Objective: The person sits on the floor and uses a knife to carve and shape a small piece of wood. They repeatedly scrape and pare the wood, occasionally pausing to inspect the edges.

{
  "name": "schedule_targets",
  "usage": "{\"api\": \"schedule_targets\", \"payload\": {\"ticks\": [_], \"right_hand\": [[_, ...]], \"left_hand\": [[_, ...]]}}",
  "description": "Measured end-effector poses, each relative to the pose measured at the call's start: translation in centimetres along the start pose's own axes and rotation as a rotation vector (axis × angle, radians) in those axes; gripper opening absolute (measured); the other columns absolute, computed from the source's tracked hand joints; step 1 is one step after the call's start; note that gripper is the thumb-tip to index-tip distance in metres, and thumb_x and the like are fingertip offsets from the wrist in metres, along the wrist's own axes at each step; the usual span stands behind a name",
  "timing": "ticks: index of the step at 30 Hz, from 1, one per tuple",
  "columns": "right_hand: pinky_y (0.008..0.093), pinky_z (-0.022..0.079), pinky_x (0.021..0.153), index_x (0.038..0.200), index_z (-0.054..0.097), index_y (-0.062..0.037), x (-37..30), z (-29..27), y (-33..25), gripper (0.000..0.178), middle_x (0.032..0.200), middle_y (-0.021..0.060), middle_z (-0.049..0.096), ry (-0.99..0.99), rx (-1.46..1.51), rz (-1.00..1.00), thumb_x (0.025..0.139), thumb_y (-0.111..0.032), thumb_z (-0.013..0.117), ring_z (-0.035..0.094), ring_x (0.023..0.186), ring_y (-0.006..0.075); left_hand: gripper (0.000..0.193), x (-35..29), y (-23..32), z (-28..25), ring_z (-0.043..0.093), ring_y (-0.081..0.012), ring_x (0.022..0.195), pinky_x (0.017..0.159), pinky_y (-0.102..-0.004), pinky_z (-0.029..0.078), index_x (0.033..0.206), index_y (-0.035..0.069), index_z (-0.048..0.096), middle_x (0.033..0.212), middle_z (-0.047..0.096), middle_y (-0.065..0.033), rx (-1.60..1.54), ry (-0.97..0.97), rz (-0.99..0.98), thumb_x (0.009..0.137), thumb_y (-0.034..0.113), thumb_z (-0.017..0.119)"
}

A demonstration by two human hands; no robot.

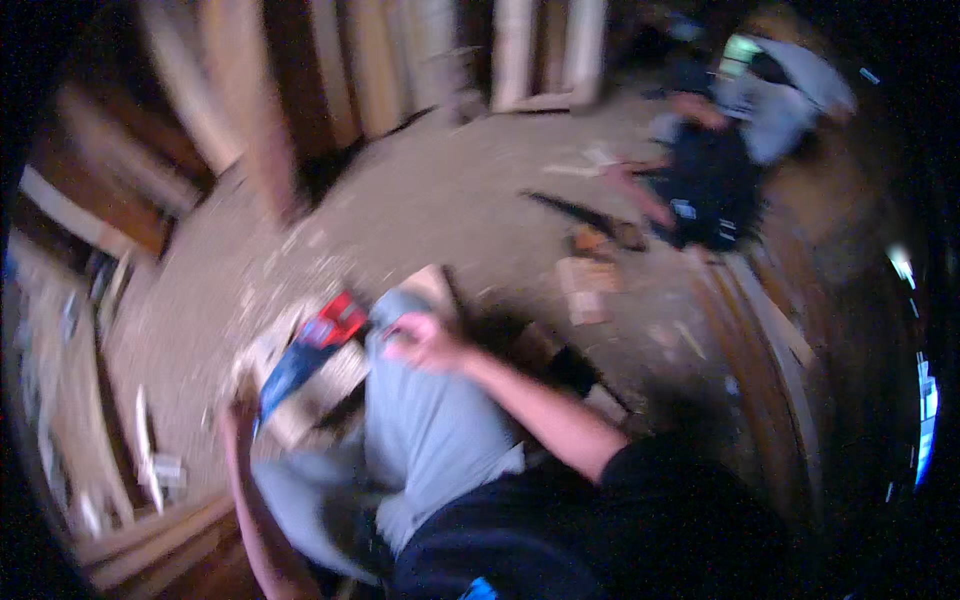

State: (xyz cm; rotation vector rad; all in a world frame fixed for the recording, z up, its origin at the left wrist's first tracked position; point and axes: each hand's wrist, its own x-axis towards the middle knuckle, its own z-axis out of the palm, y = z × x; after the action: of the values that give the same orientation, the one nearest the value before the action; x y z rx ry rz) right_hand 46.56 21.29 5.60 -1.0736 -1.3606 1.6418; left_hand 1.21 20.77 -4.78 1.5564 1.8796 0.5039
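Motion blur smears the view. My right hand (438, 347) is above my grey-trousered knee, fingers curled by a small pink and dark thing (408, 334) whose kind I cannot make out. My left hand (240, 400) hangs beside the lower end of a long blue and red object (318, 340), perhaps a tool. Whether it touches that object is not clear, and its fingers are smeared. The blue and red object lies at a slant on or beside pale wood blocks (330, 385), left of my knee. Another light wood piece (430, 285) sticks out beyond the knee.
Boards (380, 70) lean along the far side, with more lumber (75, 380) at the left. On the dirt-coloured floor lie a dark long tool (575, 212) and a wood block (587, 285). A co-worker (715, 165) crouches at the far right, near long planks (760, 340).
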Motion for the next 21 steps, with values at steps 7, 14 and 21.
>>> {"api": "schedule_targets", "payload": {"ticks": [7, 14, 21], "right_hand": [[0.0181, 0.026, 0.033, 0.111, 0.058, -0.006, -1.8, 1.1, -1.8, 0.031, 0.056, -0.0051, 0.049, 0.099, 0.002, 0.128, 0.083, -0.013, 0.069, 0.036, 0.036, 0.0012], [0.018, 0.026, 0.032, 0.112, 0.056, -0.0059, -1.5, 1.5, -2.2, 0.033, 0.055, -0.0051, 0.048, 0.083, -0.016, 0.125, 0.083, -0.013, 0.069, 0.035, 0.036, 0.0004], [0.0206, 0.028, 0.031, 0.082, 0.052, -0.0101, -0.8, 2.3, -0.4, 0.016, 0.054, -0.0059, 0.044, 0.256, -0.224, 0.06, 0.083, -0.016, 0.068, 0.036, 0.035, 0.0022]], "left_hand": [[0.035, 5.4, 5.4, -4.4, 0.067, -0.0327, 0.082, 0.073, -0.0416, 0.052, 0.098, 0.016, 0.071, 0.088, 0.068, -0.0165, 0.339, 0.077, -0.023, 0.08, 0.043, 0.058], [0.043, 7.1, 5.2, -2.3, 0.066, -0.0295, 0.092, 0.083, -0.0394, 0.052, 0.111, 0.022, 0.067, 0.093, 0.069, -0.0138, 0.277, -0.046, -0.14, 0.075, 0.045, 0.066], [0.04, 3.6, 6.2, -3.2, 0.046, -0.0144, 0.053, 0.05, -0.0308, 0.038, 0.118, 0.008, 0.053, 0.062, 0.048, -0.0003, -1.209, 0.065, -0.087, 0.083, 0.027, 0.054]]}}
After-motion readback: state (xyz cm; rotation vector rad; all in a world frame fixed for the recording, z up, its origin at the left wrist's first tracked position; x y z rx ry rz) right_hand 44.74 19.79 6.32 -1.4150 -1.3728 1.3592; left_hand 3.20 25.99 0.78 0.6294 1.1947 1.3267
